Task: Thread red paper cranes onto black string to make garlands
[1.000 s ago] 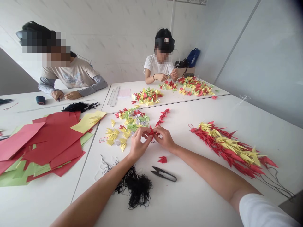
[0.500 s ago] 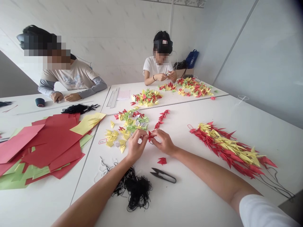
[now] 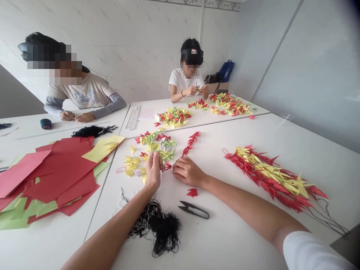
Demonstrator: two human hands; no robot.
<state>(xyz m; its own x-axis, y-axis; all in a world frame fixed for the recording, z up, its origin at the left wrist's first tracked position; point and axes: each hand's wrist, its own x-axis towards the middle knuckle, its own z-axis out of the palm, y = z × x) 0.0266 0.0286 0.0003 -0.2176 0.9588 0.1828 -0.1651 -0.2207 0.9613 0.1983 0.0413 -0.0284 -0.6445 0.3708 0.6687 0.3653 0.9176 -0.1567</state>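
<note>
My left hand (image 3: 154, 168) is closed, thumb on top, beside a pile of folded paper cranes (image 3: 157, 142) in yellow, green and red. Just right of its fingers, between the two hands, is a small red paper crane (image 3: 168, 166). What the left fingers grip is hidden. My right hand (image 3: 189, 171) rests low with curled fingers at the near end of a string of red paper cranes (image 3: 191, 142). A loose red paper crane (image 3: 192, 192) lies below the right hand, above black thread snips (image 3: 194, 210). Black cord (image 3: 165, 228) lies bundled near my left forearm.
Red, yellow and green paper sheets (image 3: 62, 168) spread at left. Finished red and yellow crane strings (image 3: 270, 176) lie at right. Two people sit across the table (image 3: 225, 232), one handling folded paper near further crane piles (image 3: 174, 116). A dark spool (image 3: 45, 123) stands far left.
My hands have parted from their shared pinch on the red crane. The left turned into a closed fist and moved slightly left; the right lowered and curled over the string's near end.
</note>
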